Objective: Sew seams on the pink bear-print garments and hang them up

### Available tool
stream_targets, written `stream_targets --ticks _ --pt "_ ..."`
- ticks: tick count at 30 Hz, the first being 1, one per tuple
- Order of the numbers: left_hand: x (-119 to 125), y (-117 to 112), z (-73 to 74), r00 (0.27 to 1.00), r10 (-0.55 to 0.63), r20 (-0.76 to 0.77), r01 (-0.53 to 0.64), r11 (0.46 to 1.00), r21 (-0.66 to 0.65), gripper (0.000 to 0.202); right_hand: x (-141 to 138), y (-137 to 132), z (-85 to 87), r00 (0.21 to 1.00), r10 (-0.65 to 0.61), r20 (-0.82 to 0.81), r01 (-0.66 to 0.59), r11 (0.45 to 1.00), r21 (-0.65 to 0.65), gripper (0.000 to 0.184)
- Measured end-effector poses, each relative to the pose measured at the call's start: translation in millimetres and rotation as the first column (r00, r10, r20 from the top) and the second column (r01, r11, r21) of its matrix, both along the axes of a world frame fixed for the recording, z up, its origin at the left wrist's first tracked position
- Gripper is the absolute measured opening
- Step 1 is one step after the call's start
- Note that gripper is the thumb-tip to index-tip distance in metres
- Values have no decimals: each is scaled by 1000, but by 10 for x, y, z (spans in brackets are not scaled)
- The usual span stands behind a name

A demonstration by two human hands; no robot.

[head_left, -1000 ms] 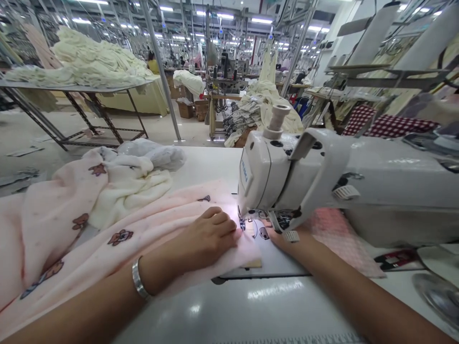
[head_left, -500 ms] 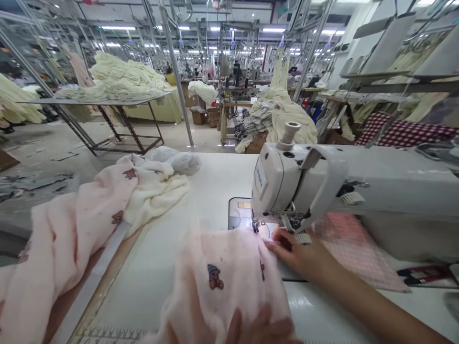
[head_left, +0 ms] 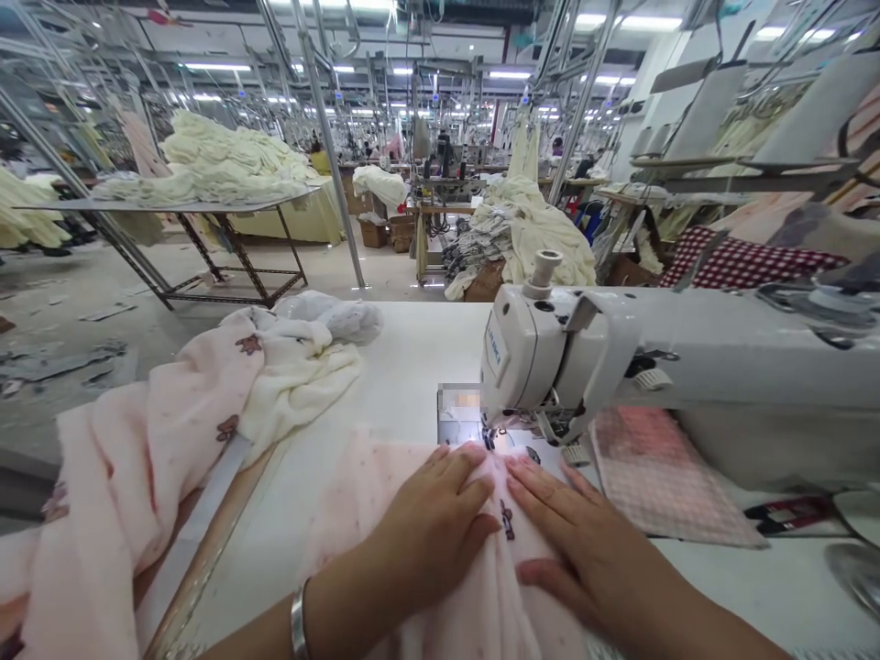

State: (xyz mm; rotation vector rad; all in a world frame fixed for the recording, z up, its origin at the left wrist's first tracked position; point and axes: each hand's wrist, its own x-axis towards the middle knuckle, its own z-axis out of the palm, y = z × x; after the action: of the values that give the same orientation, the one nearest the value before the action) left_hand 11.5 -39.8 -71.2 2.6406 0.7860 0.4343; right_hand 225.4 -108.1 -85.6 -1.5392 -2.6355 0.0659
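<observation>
Pink fleecy fabric (head_left: 357,486) with small printed bears lies on the white table under the front of a sewing machine (head_left: 526,357). Its upper edge reaches the presser foot (head_left: 488,438). My left hand (head_left: 436,513), a silver bangle at the wrist, rests on the fabric just left of the foot, fingers bent and thumb drawn in around a fold. On the other side, my right hand (head_left: 574,522) lies flat over the fabric, fingers stretched toward the foot and thumb apart. The fabric's underside is hidden.
More pink bear-print fabric (head_left: 179,403) and cream cloth (head_left: 309,385) hang over the table's left edge. Right of the machine head lies a pink checked cloth (head_left: 660,477), with red-and-black thread snips (head_left: 787,513) beside it. A cream garment pile (head_left: 226,156) covers a table behind.
My left hand has come up from the fabric's lower part to beside the presser foot. My right hand has shifted from beside the needle area onto the fabric and flattened.
</observation>
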Motion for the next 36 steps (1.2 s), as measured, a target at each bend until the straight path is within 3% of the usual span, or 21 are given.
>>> stream_targets --ticks 3,6,11,15,17,21,25,28,33,36 --pt "12 16 2 1000 -10 -8 10 1000 -7 24 62 33 71 999 -36 21 37 997 -71 65" --pt "15 35 0 1000 -10 -24 10 1000 -5 23 48 88 142 997 -75 23 76 995 -60 58" --pt "2 60 38 998 -42 -41 41 999 -15 20 91 158 160 990 -48 129 37 996 87 46" --pt "-13 80 45 999 -47 -6 47 999 7 21 63 130 166 984 -20 176 -26 966 257 45" --pt "-18 84 27 998 -56 10 55 998 14 22 4 99 146 988 35 153 -80 951 299 46" --pt "-24 86 -5 998 -57 29 57 998 9 21 -44 96 54 996 79 36 -86 965 249 45" --pt "-27 93 12 996 -73 48 72 997 6 18 7 258 15 969 -104 -222 149 970 194 29" --pt "-30 96 29 997 -65 44 66 998 -7 19 55 425 14 924 -218 -314 278 947 160 27" --pt "-25 93 6 998 -51 42 51 999 6 20 108 480 59 937 -181 -298 252 943 219 30" --pt "-17 92 -6 998 -48 36 47 999 9 20 10 331 138 974 -42 -221 117 933 340 32"
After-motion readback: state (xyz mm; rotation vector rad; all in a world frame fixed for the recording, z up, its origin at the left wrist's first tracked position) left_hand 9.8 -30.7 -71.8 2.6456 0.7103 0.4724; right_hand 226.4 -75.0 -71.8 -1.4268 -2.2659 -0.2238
